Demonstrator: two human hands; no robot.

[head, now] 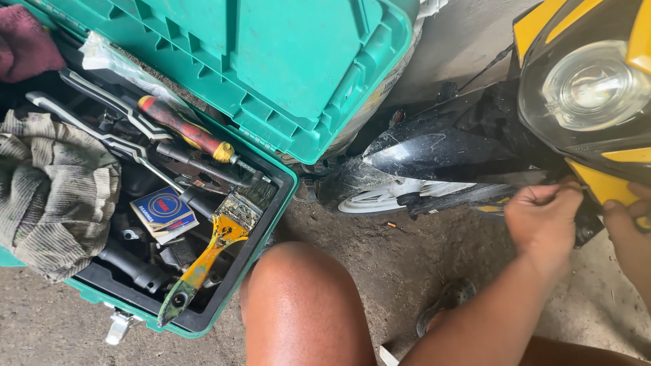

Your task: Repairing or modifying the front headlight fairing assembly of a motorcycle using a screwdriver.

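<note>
Both hands are up on the motorcycle's yellow lower fairing panel point(600, 184), at the far right of the scene, just under the round headlight point(588, 85). The left hand point(542, 217) has its fingers curled in tight against the panel's left edge, pinching something there, but what it's actually got hold of is too small to make out. The right hand point(629, 220) is mostly cut off by the frame edge; its fingers rest bent on the right end of the same panel, and whether they grip anything can't be told.

Just left of the hands sits the black front fender point(434, 146) over a white wheel rim point(380, 198), both pretty dusty. The person's bare knee point(298, 298) is in the near middle, over a dirt-stained concrete floor point(380, 244).

Well to the left there's an open green toolbox point(285, 179) with its lid point(271, 61) tipped back. Inside: a worn yellow-handled paintbrush point(217, 247), a red-and-yellow screwdriver point(183, 127), a long chrome wrench point(108, 139), a small blue-and-white box point(165, 211) and a grubby striped rag point(54, 190) draped over the left side.
</note>
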